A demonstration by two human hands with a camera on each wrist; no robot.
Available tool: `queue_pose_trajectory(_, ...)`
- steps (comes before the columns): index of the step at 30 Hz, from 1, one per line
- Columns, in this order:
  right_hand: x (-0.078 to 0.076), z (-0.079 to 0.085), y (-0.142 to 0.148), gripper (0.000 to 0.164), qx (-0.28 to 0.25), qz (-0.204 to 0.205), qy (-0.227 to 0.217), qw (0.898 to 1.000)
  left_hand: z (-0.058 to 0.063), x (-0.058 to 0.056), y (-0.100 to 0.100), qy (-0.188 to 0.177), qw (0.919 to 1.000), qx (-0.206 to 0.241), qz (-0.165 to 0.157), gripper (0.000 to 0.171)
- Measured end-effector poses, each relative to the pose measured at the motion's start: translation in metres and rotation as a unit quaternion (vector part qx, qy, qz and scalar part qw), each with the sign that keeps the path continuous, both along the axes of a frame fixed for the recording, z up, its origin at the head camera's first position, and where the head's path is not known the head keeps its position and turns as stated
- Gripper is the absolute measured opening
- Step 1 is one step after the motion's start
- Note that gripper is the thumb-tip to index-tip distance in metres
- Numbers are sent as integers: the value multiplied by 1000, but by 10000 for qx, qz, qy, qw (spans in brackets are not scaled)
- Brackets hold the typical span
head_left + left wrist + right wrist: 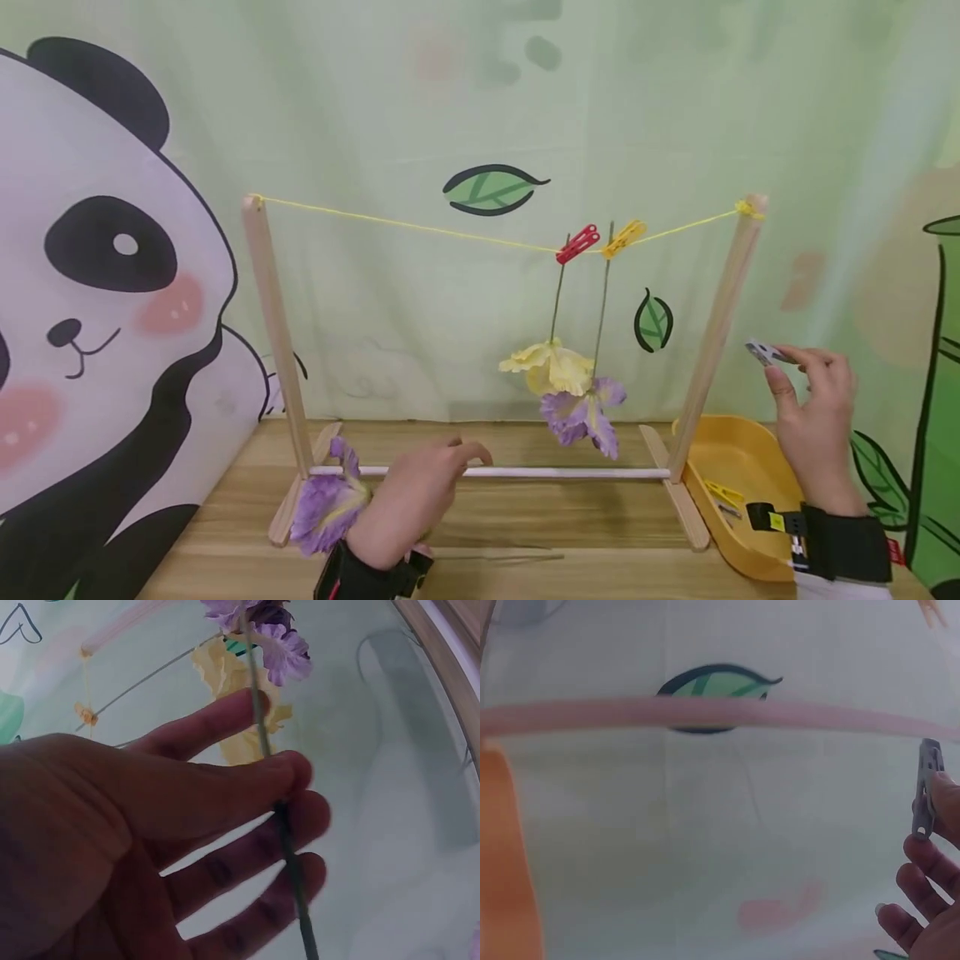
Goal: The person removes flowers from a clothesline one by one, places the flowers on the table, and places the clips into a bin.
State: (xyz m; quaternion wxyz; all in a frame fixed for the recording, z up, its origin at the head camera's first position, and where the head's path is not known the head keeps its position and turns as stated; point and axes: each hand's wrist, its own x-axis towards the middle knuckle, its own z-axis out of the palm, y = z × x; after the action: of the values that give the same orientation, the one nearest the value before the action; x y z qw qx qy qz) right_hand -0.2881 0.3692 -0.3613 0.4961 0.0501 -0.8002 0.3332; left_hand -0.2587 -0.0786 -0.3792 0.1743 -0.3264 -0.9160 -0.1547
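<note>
Stem [291,859] partly beyond left wrist view

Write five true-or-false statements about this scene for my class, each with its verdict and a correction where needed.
1. The right hand holds a grey clothespin. True.
2. One hand is empty. False: the left hand pinches a green stem.
3. A red clothespin grips the stem of a yellow flower. True.
4. The white rod runs above the string. False: the white rod runs below the yellow string.
5. A yellow clothespin lies in the yellow tray. True.
</note>
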Motion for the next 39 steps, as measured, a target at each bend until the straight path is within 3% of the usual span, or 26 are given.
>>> queue_pose_trajectory(4,-2,-9,14,31,101,-156,-293,9994,-3,0,5,-458,9985,-222,-184,43)
queue_pose_trajectory(10,-12,-28,31,29,285,-265,-1065,9935,-11,-7,13,-1434,9882,-498,-216,45)
queue_pose_trajectory(15,-21,-50,44,26,425,-174,-1347,9898,-26,-14,21,-1604,9836,-807,-170,48)
queue_pose_trajectory(18,-24,-59,49,26,570,-108,-1745,9829,-35,-16,23,-1604,9835,-825,-151,51)
queue_pose_trajectory(23,-29,-70,58,30,938,-5,-2796,9555,-44,-17,24,-1588,9836,-834,-205,48)
queue_pose_trajectory(29,-37,-74,63,33,1216,284,-3360,9335,-51,-19,22,-1538,9839,-868,-290,44)
queue_pose_trajectory(31,-39,-75,64,33,1279,456,-3744,9173,-52,-20,21,-1480,9849,-854,-294,43)
queue_pose_trajectory(36,-42,-79,63,30,1375,1016,-4870,8565,-54,-21,20,-1429,9857,-829,-320,43)
queue_pose_trajectory(39,-42,-83,62,27,1355,1215,-5110,8401,-55,-21,20,-1475,9852,-808,-319,43)
